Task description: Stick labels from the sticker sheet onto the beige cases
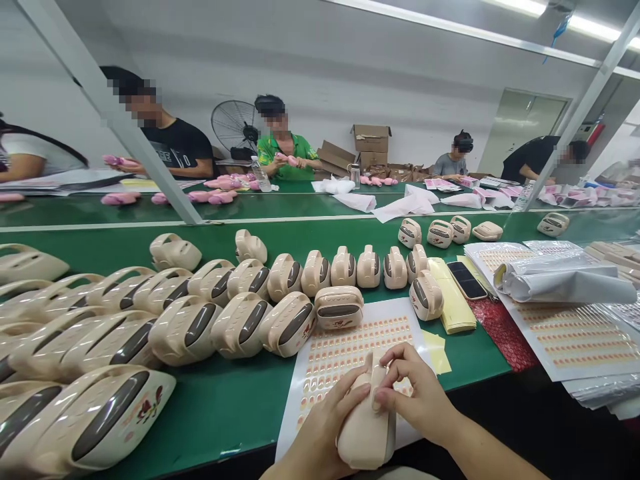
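Note:
Near the table's front edge, my left hand point(333, 420) is wrapped round the left side of a beige plastic case with a top handle point(365, 437). My right hand point(413, 393) has its thumb and fingers closed at the handle of that same case. Whether a small sticker is between those fingertips cannot be made out. Under both hands lies a white sheet with rows of small orange-and-white stickers point(333, 353). At the sheet's far edge stands a matching case with a dark window point(340, 309); another case point(427, 295) is tilted at its right corner.
Rows of similar beige cases point(185, 330) cover the left of the green table point(225, 413). Yellow paper point(453, 300), a phone point(467, 280) and stacked sticker sheets point(575, 333) lie right. Across a metal frame point(115, 113), several co-workers handle pink items point(220, 197).

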`<state>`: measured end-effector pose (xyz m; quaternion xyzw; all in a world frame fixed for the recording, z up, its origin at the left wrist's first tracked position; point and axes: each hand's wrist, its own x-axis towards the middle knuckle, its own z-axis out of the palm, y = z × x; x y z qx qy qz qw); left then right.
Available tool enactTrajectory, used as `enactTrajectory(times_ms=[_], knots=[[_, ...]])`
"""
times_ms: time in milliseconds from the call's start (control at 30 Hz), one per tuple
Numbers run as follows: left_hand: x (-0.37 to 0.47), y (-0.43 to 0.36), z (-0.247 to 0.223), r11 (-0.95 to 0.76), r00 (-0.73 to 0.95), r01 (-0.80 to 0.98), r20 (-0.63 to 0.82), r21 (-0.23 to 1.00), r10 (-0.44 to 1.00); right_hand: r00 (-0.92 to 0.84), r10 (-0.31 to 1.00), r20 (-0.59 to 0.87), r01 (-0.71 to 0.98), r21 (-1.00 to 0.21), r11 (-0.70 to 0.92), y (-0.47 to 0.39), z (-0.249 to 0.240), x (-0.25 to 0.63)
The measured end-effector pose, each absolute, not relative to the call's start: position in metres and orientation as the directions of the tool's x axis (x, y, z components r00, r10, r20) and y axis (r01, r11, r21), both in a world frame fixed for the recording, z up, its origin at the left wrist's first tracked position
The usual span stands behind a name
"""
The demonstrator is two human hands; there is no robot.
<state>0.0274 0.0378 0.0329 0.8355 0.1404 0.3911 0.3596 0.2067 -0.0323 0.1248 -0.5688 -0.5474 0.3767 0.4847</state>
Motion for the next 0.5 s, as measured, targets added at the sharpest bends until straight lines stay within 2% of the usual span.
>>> enactTrajectory(times_ms=[167,333,400,500], knots=[[0.031,0.034,0.041,-0.695,0.588,-0.084,0.598,0.714,0.544,0.144,0.980,0.137,0.261,-0.961,0.096,-0.033,0.118,0.202],[0.030,0.030,0.061,-0.649,0.616,-0.058,0.539,0.758,0.575,0.187,0.944,0.271,0.312,-0.928,0.204,-0.033,0.109,0.197],[0.030,0.031,0.062,-0.655,0.617,-0.050,0.539,0.754,0.573,0.155,0.928,0.339,0.394,-0.882,0.257,-0.034,0.108,0.197],[0.030,0.037,0.053,-0.788,0.627,-0.011,0.618,0.615,0.474,0.017,0.870,0.492,0.564,-0.724,0.398,-0.035,0.112,0.201]])
